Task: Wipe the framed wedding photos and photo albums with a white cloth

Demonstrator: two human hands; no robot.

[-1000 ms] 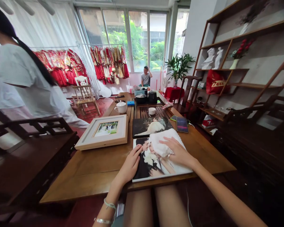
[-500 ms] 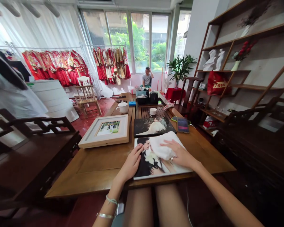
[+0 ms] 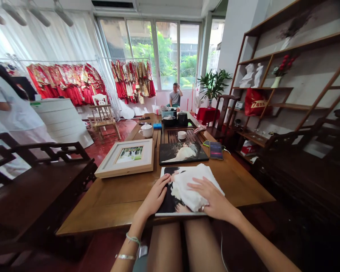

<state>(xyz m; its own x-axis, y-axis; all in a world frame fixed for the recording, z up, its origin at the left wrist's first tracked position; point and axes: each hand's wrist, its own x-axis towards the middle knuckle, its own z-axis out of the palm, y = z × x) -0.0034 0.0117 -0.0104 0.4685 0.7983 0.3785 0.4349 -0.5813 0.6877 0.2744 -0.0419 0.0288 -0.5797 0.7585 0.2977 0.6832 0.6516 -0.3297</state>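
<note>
Wiping: my read of the work; on my feed, cloth is down on print, under right hand.
Print: face up on table, close to the near edge; dark print lies just beyond it, frame beyond and to the left, phone beyond and to the right.
Cloth: just changed; over the last half second it slid nearer the camera and a bit left, now covering most of the pictured face at upper left. Far edge of print shows more.
Gap: strip of table between the two prints looks wider than before, so I'd guess print crept nearer too. Camera moved as well, not certain.
Stroke: likely gone from the far right part to the middle and near part; left hand's hold may be letting print drift slightly, I judge.
Right hand: palm down, fingers spread on cloth; can't tell if the thumb tucks any of it.
Left hand: fingers close together, laid over print's left edge, steadying it I think; no pinch that I can see.
Picture top: points away from camera, toward dark print; near side runs roughly along the table edge.
Long axis: can't call it; cloth hides too much and the view is foreshortened.
</note>
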